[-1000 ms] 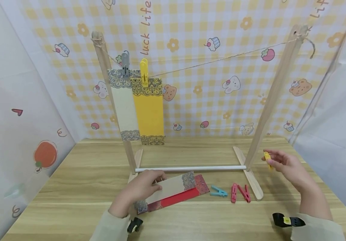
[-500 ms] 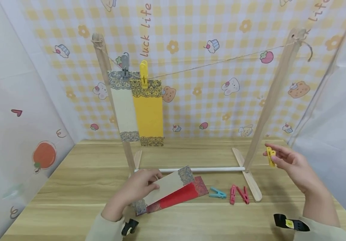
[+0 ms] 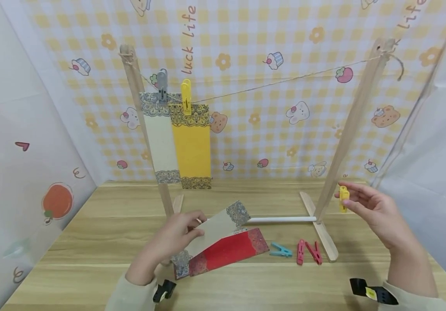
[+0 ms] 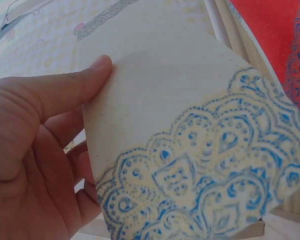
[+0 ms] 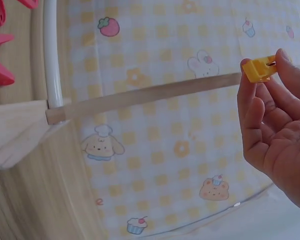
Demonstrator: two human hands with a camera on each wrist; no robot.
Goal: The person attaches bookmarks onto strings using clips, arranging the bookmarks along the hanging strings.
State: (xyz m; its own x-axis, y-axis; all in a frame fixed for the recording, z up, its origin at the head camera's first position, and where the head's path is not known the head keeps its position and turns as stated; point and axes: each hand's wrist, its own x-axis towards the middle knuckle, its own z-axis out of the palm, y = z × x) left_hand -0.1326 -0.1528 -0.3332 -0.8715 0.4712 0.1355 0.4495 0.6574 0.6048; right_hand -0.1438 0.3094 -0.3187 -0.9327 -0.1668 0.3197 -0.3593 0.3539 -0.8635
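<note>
My left hand (image 3: 176,235) pinches a cream paper card with patterned ends (image 3: 216,229) at its edge; in the left wrist view the thumb lies flat on the card (image 4: 155,85) and the pattern looks blue. Under it a red card (image 3: 230,252) lies on the table, partly covered. To the right, beside the rack's right post, my right hand (image 3: 374,211) holds a yellow clothespin (image 3: 344,199) between thumb and fingers; the right wrist view shows this clothespin (image 5: 260,69) at the fingertips. A cream card (image 3: 160,142) and a yellow card (image 3: 191,149) hang from the string.
A grey clothespin (image 3: 162,86) and another yellow clothespin (image 3: 186,97) clip the hanging cards to the string (image 3: 285,80), tied between wooden posts (image 3: 356,125). A blue clothespin (image 3: 281,249) and two red clothespins (image 3: 300,252) lie on the table. A white rod (image 3: 281,220) joins the rack's feet.
My left hand has raised the cream card's far end off the red card, baring more red. The right hand has moved up slightly, and the clothespin has turned more upright.
</note>
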